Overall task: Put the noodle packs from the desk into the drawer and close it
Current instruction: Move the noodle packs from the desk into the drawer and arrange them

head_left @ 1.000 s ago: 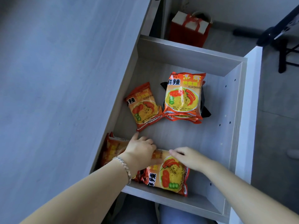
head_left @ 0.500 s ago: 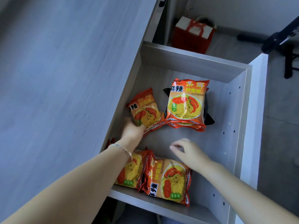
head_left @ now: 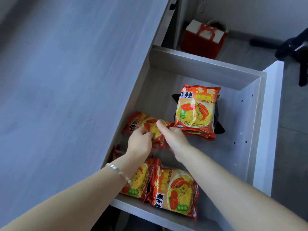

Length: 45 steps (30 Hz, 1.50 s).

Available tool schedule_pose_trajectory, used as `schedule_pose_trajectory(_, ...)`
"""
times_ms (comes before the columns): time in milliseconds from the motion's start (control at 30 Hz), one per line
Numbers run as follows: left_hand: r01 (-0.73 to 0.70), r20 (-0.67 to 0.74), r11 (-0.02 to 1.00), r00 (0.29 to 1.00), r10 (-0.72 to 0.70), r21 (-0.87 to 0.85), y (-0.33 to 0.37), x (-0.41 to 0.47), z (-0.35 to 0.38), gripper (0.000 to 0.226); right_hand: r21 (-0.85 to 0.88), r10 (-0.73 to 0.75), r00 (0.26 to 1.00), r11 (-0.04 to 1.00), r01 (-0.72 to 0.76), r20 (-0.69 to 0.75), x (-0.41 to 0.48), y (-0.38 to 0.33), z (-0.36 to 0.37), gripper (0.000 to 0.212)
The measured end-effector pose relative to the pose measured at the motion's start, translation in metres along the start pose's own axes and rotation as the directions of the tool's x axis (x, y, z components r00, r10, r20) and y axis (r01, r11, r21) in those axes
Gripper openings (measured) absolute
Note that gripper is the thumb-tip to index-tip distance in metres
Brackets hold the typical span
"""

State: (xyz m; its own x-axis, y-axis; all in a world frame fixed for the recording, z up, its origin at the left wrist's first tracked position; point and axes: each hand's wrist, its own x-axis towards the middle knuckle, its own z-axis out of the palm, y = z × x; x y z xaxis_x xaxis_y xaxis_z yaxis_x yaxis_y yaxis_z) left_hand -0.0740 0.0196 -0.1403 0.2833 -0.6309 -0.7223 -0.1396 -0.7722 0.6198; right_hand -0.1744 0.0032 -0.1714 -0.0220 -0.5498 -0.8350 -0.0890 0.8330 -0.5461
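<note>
- Drawer (head_left: 196, 64) pulled open beside the desk (head_left: 66, 80); desk top bare in view, so every visible pack sits in the drawer.
- Left hand (head_left: 140, 144) and right hand (head_left: 175, 139) both pinch one orange noodle pack (head_left: 143, 124), which lies against the drawer's left wall, mid-depth. Left fingers curl over its near edge, right thumb presses on its face. A bracelet (head_left: 118, 171) is on the left wrist.
- Just right of that pack: a stack (head_left: 196, 110) of orange packs, lying on a black pack (head_left: 218, 125). The stack's lower layers show only as edges, so count there is unclear (two at least under the top one, I think).
- Near the front wall: two packs side by side, touching: front left pack (head_left: 138, 182), partly under the left forearm, and front right pack (head_left: 176, 189), whose near end overlaps the front rim.
- One more orange edge (head_left: 116, 150) pokes out by the left wall behind the left wrist.
- Open floor: the drawer's right half and the strip along the back wall are bare.
- Outside: a red gift bag (head_left: 203, 39) on the floor behind the drawer, and a black stand (head_left: 296, 47) at far right, both well apart from the hands.
</note>
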Motion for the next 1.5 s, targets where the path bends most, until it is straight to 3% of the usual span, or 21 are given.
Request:
schedule_pose_trajectory(67,-0.024,0.04,0.999,0.999,0.023,0.023,-0.005,-0.01,-0.009,0.023,0.14,0.04,0.996,0.99,-0.029,-0.075,0.006,0.001,0.009,0.058)
schedule_pose_trajectory(133,-0.078,0.071,0.974,0.995,0.064,0.211,-0.009,-0.017,-0.02,0.024,0.168,0.053,0.992,0.985,-0.033,-0.112,0.009,0.004,0.016,0.055)
schedule_pose_trajectory(233,-0.119,0.04,0.836,0.992,0.116,0.535,-0.017,-0.02,-0.037,0.022,0.12,-0.028,0.987,0.992,0.047,-0.156,0.013,0.012,0.024,0.049)
schedule_pose_trajectory(333,-0.162,-0.01,0.671,0.97,0.245,0.724,-0.029,-0.019,-0.043,0.009,-0.044,-0.144,0.976,0.989,0.138,-0.162,0.019,0.017,0.027,0.053)
schedule_pose_trajectory(400,-0.223,0.032,0.613,0.951,0.306,0.758,-0.04,-0.014,-0.043,0.026,-0.135,-0.184,0.972,0.977,0.164,-0.149,0.021,0.021,0.032,0.057)
schedule_pose_trajectory(500,-0.264,0.11,0.614,0.955,0.276,0.744,-0.044,-0.001,-0.042,0.061,-0.284,-0.216,0.967,0.943,0.171,-0.135,0.017,0.032,0.04,0.049)
schedule_pose_trajectory(567,-0.285,0.166,0.513,0.95,0.266,0.81,-0.044,0.009,-0.042,0.069,-0.37,-0.176,0.979,0.92,0.126,-0.105,0.016,0.039,0.041,0.05)
schedule_pose_trajectory(700,-0.281,0.265,0.206,0.959,0.106,0.937,-0.038,0.025,-0.037,0.066,-0.655,-0.132,0.991,0.746,0.12,0.031,0.012,0.029,0.024,0.053)
schedule_pose_trajectory(767,-0.262,0.256,0.121,0.965,0.058,0.958,-0.032,0.027,-0.033,0.064,-0.769,-0.236,0.969,0.605,0.205,0.073,-0.001,0.01,0.012,0.04)
schedule_pose_trajectory(800,-0.258,0.253,0.111,0.966,0.05,0.96,-0.03,0.028,-0.031,0.065,-0.793,-0.36,0.931,0.548,0.267,0.064,-0.009,-0.002,0.006,0.036)
schedule_pose_trajectory(867,-0.259,0.255,0.109,0.966,0.046,0.96,-0.026,0.029,-0.03,0.066,-0.82,-0.666,0.743,0.46,0.34,-0.066,-0.022,-0.028,-0.005,0.044)
schedule_pose_trajectory(900,-0.262,0.259,0.114,0.965,0.048,0.958,-0.024,0.029,-0.03,0.065,-0.835,-0.742,0.649,0.458,0.304,-0.17,-0.022,-0.04,-0.011,0.058)
schedule_pose_trajectory(933,-0.268,0.264,0.123,0.963,0.049,0.956,-0.023,0.03,-0.031,0.065,-0.825,-0.716,0.639,0.52,0.22,-0.282,-0.018,-0.051,-0.017,0.076)
schedule_pose_trajectory(1000,-0.276,0.272,0.153,0.961,0.046,0.949,-0.021,0.03,-0.032,0.065,-0.726,-0.482,0.758,0.688,0.017,-0.439,0.0,-0.066,-0.024,0.106)
schedule_pose_trajectory(1033,-0.28,0.276,0.176,0.96,0.045,0.944,-0.021,0.029,-0.032,0.066,-0.693,-0.373,0.801,0.718,-0.071,-0.468,0.009,-0.069,-0.026,0.114)
schedule_pose_trajectory(1100,-0.278,0.274,0.221,0.961,0.05,0.935,-0.021,0.026,-0.032,0.068,-0.661,-0.286,0.829,0.74,-0.127,-0.48,0.025,-0.066,-0.025,0.115)
schedule_pose_trajectory(1233,-0.213,0.214,0.298,0.976,0.032,0.93,-0.027,0.017,-0.034,0.072,-0.534,-0.308,0.781,0.845,-0.038,-0.544,0.029,-0.061,-0.026,0.105)
schedule_pose_trajectory(1300,-0.167,0.17,0.381,0.985,0.026,0.909,-0.031,0.011,-0.033,0.078,-0.629,-0.463,0.775,0.77,0.11,-0.431,0.016,-0.054,-0.029,0.11)
schedule_pose_trajectory(1367,-0.09,0.082,0.499,0.996,0.037,0.862,-0.033,0.009,-0.032,0.082,-0.767,-0.616,0.782,0.549,0.333,-0.101,0.001,-0.046,-0.026,0.117)
schedule_pose_trajectory(1433,-0.003,-0.026,0.583,0.999,0.041,0.812,-0.032,0.005,-0.033,0.078,-0.814,-0.577,0.784,0.328,0.48,0.23,-0.008,-0.041,-0.014,0.12)
schedule_pose_trajectory(1500,0.007,-0.07,0.712,0.996,0.059,0.702,-0.03,0.0,-0.034,0.071,-0.81,-0.457,0.796,0.232,0.538,0.398,-0.007,-0.035,0.003,0.12)
